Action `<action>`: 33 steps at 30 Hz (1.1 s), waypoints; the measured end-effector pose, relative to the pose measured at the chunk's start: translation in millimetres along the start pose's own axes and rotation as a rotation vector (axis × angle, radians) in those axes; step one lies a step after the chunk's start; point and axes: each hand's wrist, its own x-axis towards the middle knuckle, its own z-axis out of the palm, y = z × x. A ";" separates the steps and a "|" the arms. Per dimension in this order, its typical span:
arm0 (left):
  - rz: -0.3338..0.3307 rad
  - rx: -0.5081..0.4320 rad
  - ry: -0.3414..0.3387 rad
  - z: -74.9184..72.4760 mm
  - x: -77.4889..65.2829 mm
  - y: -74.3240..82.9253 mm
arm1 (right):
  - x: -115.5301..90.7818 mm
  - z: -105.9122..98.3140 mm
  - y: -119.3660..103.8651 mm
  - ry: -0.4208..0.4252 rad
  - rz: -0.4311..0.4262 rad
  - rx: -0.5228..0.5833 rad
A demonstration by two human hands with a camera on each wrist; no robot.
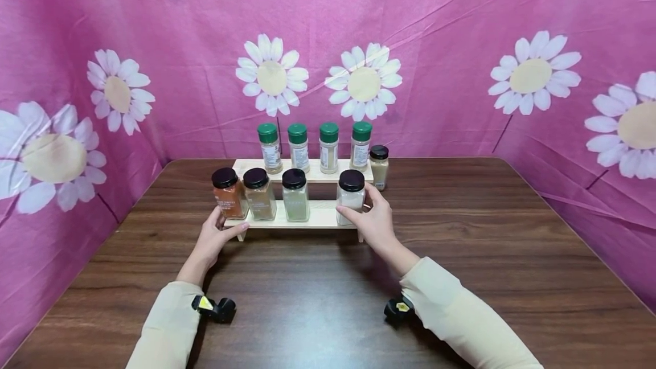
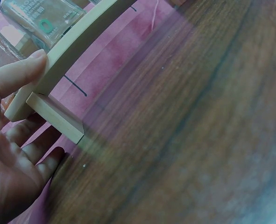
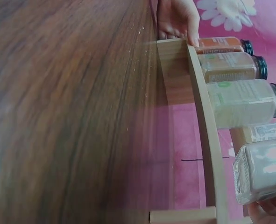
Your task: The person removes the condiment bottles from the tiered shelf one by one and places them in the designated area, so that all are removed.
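A two-tier wooden spice rack [image 1: 320,218] stands on the table. My left hand [image 1: 212,241] grips the left end of its lower shelf, the thumb [image 2: 21,72] on the front edge. Beside it are a jar of orange-red spice [image 1: 230,201], a brown spice jar [image 1: 261,201] and a pale green spice jar [image 1: 295,201]. My right hand [image 1: 376,224] holds a black-lidded jar of white powder [image 1: 351,201] by its sides at the shelf's right end. Whether its base touches the shelf, I cannot tell.
Several green-capped spice bottles [image 1: 329,150] line the upper shelf. Behind the rack's right end stands a black-capped jar of tan powder [image 1: 379,169]. The brown wooden table [image 1: 461,232] extends around the rack. A pink daisy-print cloth [image 1: 435,73] hangs behind and at both sides.
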 end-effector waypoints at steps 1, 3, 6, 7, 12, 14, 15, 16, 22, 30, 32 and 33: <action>-0.001 0.001 0.001 0.0 -0.3 0.2 | -0.3 -2.5 -0.8 -0.002 -0.002 -0.003; -0.003 0.002 0.004 0.0 -0.8 0.4 | -0.9 -7.6 -1.9 -0.005 0.000 -0.018; -0.005 0.005 0.009 0.1 -0.9 0.1 | -1.4 -15.9 -2.7 -0.007 0.000 -0.040; -0.005 0.008 0.010 0.1 -0.8 0.1 | -1.4 -18.9 -3.1 -0.008 0.003 -0.047; -0.010 0.014 0.011 -0.3 -0.3 -0.4 | 0.5 -32.6 -2.9 0.001 0.009 -0.069; -0.012 0.015 0.012 -1.0 -0.7 -0.6 | 1.5 -37.2 -2.0 0.011 0.013 -0.077; -0.012 0.015 0.015 -1.4 -1.0 -0.6 | 2.0 -39.2 -1.5 0.015 0.020 -0.079; -0.010 0.015 0.017 -1.7 -1.2 -0.6 | 2.6 -41.2 -1.1 0.020 0.029 -0.080; -0.007 0.024 0.019 -1.9 -0.7 -2.7 | 6.2 -53.5 1.0 0.042 0.068 -0.109; -0.013 0.023 0.010 -0.9 1.5 -4.1 | 8.7 -72.0 6.2 0.097 0.014 -0.141; -0.011 0.020 0.009 -0.8 1.9 -4.2 | 10.4 -77.4 14.0 0.107 -0.013 -0.097; -0.011 0.020 0.009 -0.9 1.9 -4.2 | 11.4 -80.0 18.7 0.113 -0.028 -0.068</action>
